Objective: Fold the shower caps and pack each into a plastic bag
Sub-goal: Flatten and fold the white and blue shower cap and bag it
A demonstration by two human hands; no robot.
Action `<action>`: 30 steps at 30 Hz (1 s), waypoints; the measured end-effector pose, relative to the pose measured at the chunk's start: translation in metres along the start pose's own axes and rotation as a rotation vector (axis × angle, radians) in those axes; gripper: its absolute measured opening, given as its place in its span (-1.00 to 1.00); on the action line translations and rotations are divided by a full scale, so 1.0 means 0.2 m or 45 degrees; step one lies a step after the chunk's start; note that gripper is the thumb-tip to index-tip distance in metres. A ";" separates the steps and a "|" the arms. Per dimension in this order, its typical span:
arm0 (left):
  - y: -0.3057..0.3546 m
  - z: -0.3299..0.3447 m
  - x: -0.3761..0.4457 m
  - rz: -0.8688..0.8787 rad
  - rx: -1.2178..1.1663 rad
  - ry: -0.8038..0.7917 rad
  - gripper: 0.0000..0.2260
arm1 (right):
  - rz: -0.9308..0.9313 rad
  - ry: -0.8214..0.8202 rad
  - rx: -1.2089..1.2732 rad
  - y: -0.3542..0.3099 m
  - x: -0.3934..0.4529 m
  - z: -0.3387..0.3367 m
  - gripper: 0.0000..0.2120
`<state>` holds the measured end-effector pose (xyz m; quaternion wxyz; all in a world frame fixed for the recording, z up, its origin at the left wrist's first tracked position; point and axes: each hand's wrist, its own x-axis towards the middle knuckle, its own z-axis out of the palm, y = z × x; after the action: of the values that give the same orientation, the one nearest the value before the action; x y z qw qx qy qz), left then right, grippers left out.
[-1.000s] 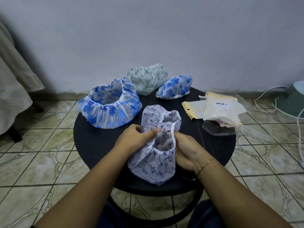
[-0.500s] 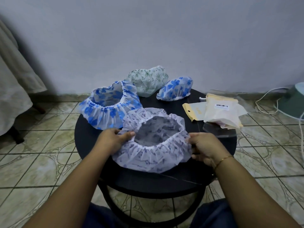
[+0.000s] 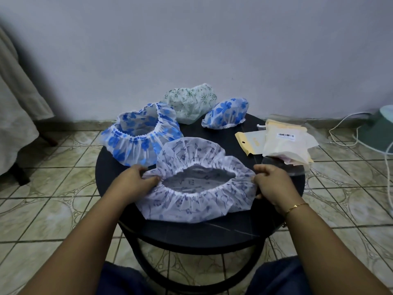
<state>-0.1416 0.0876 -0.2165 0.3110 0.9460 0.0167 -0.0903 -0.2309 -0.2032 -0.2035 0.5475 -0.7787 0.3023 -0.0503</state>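
Note:
A white shower cap with a purple print (image 3: 191, 201) lies opening-up on the round black table (image 3: 110, 167), stretched wide. My left hand (image 3: 136, 184) pinches its left rim and my right hand (image 3: 274, 184) pinches its right rim. Behind it sit a large blue-flowered cap (image 3: 136, 143), a green-print cap (image 3: 191, 101) and a small blue-flowered cap (image 3: 227, 112). A pile of plastic bags (image 3: 282, 143) lies at the table's right side.
A wall stands close behind the table. Tiled floor surrounds it. A pale green object (image 3: 380, 128) with white cables sits on the floor at the right. Beige cloth (image 3: 17, 116) hangs at the left. My knees are under the table's near edge.
My hands moved apart, stretching the bunched purple-print cap wide open across the table front. The opening went from narrow and upright to a broad flat oval.

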 end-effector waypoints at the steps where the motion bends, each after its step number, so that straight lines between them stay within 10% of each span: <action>1: 0.00 -0.01 -0.01 0.015 -0.064 -0.043 -0.41 | -0.021 -0.025 0.007 0.00 -0.01 0.00 -0.66; 10: 0.10 0.00 -0.10 0.018 0.118 0.150 -0.27 | -0.164 0.088 -0.376 0.01 -0.08 -0.05 -0.49; 17: 0.10 0.02 -0.09 -0.006 0.174 0.134 -0.46 | 0.112 -0.441 -0.312 -0.02 -0.18 -0.07 -0.56; 26: 0.10 -0.04 -0.12 -0.218 -0.243 -0.152 -0.45 | -0.027 0.086 -0.328 0.03 -0.15 -0.06 -0.41; 30: 0.13 0.01 -0.10 -0.153 -0.282 0.069 -0.25 | 0.112 -0.173 -0.462 -0.01 -0.22 -0.09 -0.35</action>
<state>-0.1598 0.0660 -0.1984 0.4069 0.9052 0.0917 -0.0809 -0.2739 -0.1934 -0.1842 0.4191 -0.8522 0.3025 0.0815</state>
